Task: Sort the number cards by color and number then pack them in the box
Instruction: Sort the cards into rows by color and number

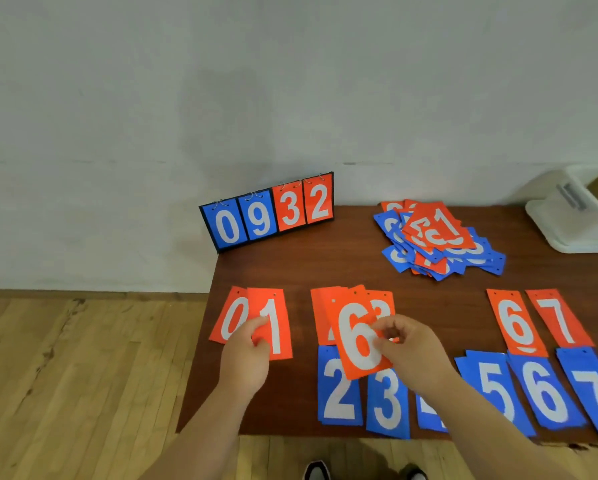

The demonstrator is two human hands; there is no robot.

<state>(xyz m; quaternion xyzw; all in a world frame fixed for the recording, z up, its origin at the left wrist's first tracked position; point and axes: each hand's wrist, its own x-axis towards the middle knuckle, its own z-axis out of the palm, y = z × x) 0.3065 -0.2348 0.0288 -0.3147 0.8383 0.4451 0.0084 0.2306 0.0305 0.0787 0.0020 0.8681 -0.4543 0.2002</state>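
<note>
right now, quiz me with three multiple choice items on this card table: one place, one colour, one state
1. Where does the scoreboard stand?
A. far left corner of the table
B. on the floor
C. inside the white box

2. What colour is the 6 card in the right hand?
A. blue
B. red
C. green

3. What is the left hand doing?
A. resting empty
B. holding the red 1 card
C. lifting the scoreboard

Answers:
1 A, it stands upright at the table's far left edge by the wall.
2 B, a white 6 on red.
3 B, its fingers pinch that card's lower edge.
</note>
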